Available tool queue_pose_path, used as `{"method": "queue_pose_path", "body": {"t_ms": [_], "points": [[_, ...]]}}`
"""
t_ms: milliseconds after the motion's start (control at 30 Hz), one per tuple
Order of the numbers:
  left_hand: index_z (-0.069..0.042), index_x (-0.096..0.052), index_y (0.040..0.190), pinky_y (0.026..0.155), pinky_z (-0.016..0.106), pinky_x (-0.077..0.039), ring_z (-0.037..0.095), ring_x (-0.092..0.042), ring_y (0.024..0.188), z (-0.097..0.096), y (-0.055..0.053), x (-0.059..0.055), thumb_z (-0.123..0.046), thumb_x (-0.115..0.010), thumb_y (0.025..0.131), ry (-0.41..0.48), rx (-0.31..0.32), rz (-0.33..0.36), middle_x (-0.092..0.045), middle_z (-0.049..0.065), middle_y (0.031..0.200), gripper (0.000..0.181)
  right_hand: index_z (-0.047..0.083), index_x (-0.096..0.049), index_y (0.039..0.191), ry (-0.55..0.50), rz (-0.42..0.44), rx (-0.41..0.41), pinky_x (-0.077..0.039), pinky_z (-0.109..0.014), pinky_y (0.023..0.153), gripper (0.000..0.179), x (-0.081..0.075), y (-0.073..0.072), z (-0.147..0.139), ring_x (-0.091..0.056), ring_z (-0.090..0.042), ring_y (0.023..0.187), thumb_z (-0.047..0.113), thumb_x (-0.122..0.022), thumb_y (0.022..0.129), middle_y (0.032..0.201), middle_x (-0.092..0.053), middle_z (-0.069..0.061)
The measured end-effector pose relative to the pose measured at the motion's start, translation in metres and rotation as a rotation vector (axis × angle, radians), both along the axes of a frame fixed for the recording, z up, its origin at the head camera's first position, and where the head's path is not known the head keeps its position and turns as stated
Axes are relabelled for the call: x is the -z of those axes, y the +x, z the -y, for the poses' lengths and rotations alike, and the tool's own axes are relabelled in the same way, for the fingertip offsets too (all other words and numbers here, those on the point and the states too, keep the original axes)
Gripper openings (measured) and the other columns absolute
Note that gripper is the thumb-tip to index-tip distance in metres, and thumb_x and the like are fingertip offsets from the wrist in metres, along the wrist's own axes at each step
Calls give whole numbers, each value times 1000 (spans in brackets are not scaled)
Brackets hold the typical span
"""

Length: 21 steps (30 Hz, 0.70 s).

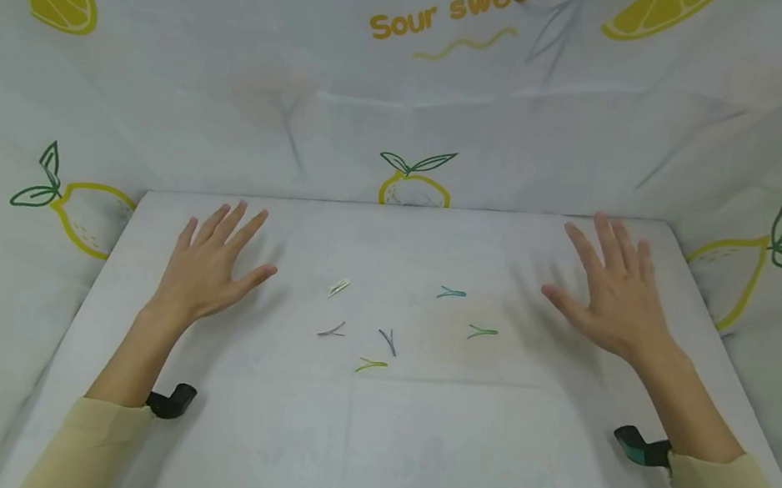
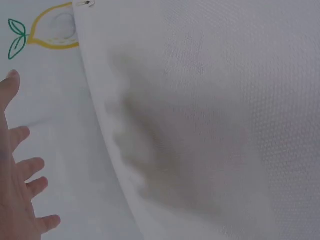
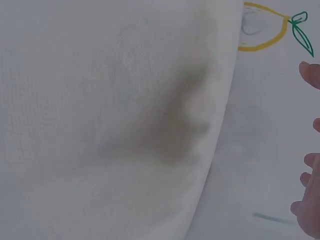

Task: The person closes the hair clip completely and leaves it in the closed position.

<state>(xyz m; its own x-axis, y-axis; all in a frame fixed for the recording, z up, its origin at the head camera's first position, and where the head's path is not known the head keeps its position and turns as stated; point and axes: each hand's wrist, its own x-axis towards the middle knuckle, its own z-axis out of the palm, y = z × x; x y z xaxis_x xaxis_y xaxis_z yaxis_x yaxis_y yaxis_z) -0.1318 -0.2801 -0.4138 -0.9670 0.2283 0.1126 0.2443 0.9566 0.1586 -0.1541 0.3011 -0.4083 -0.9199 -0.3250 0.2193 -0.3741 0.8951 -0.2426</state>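
My left hand (image 1: 200, 274) hovers over the left part of the white table, fingers straight and thumb spread, holding nothing. Over the right part is my right hand (image 1: 617, 303), also with spread fingers and nothing held. Between them lie several small clips that look like hair clips. A pale yellow one (image 1: 339, 287) is nearest the left hand, with a pinkish one (image 1: 332, 330) below it. Toward the middle are a purple one (image 1: 388, 342) and a yellow-green one (image 1: 371, 366). A teal one (image 1: 452, 293) and a green one (image 1: 482, 333) lie closer to the right hand.
The white table (image 1: 449, 464) has a cloth cover with faint creases. White cloth walls (image 1: 229, 110) printed with lemons rise behind it and at both sides. A dark wrist device (image 1: 172, 401) sticks out by the left sleeve, another (image 1: 637, 447) by the right.
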Motion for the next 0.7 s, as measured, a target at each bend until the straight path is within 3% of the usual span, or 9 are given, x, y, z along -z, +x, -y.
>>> {"method": "queue_pose_path", "body": {"t_ms": [233, 433, 700], "points": [[-25, -35, 170, 125, 76, -26, 46, -37, 160, -4, -1, 1, -61, -62, 103, 23, 20, -11, -41, 18, 174, 81, 13, -41, 165, -80, -34, -61, -11, -75, 132, 89, -1, 2, 10, -22, -56, 163, 38, -79, 89, 176, -29, -29], [-21, -42, 167, 118, 73, -38, 46, -48, 152, -9, 1, 2, -54, -67, 102, 67, 56, -26, -52, 18, 165, 77, 12, -48, 161, -170, -24, -116, -19, -75, 130, 84, 1, 6, 17, -30, -56, 159, 29, -83, 88, 172, -37, -28], [-18, -51, 162, 109, 73, -46, 44, -57, 143, -21, 4, -3, -48, -71, 102, 158, 105, -14, -61, 16, 157, 70, 14, -52, 158, -253, 87, -115, -29, -82, 119, 75, -2, 15, 26, -33, -51, 159, 21, -85, 91, 171, -41, -22]]}}
